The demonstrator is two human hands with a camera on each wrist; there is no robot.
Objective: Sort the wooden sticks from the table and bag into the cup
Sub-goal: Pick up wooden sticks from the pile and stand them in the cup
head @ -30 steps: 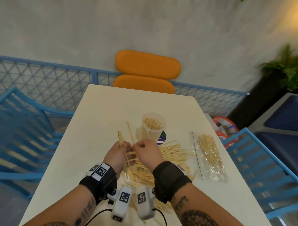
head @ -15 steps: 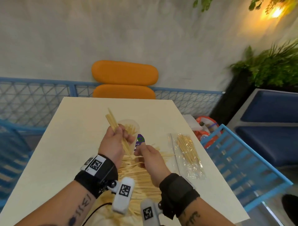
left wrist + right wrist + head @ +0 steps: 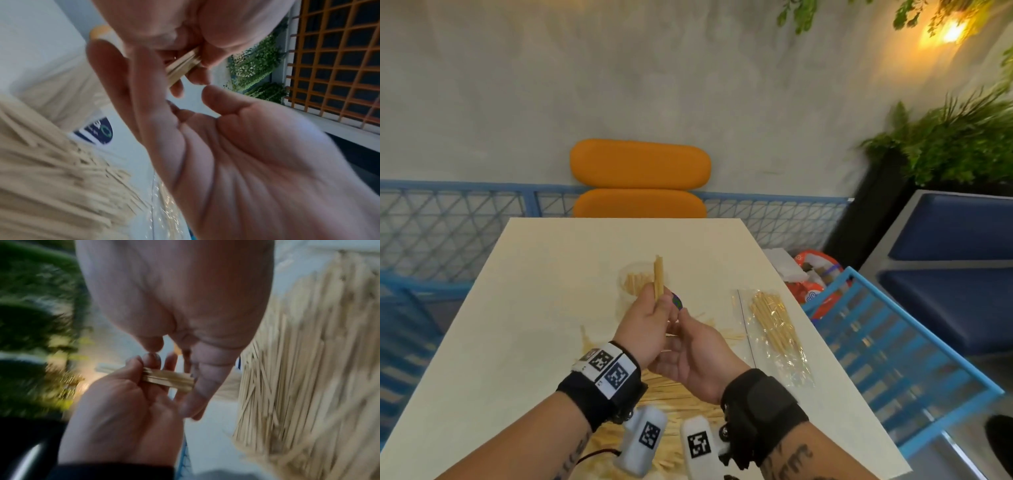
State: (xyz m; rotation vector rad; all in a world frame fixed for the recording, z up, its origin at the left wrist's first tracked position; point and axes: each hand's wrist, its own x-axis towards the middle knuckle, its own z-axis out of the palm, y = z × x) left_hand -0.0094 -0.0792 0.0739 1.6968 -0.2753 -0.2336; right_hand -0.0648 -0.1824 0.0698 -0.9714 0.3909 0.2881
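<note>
The left hand (image 3: 645,318) pinches a small upright bundle of pale wooden sticks (image 3: 658,278) just in front of the clear plastic cup (image 3: 634,281), which already holds some. The right hand (image 3: 697,356) lies spread, palm up, under the bundle's lower ends. Best to tap the ends level against that palm, then lower them straight into the cup. More sticks lie heaped on the cream table (image 3: 524,308) and in the clear bag (image 3: 777,334).

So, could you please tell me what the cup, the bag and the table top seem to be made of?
Cup: apparently clear plastic, since the sticks inside show through its wall.
Bag: thin transparent plastic film, crinkled and glinting, with sticks visible inside.
Table: smooth, matte cream surface, possibly laminate; the material underneath cannot be told.
</note>
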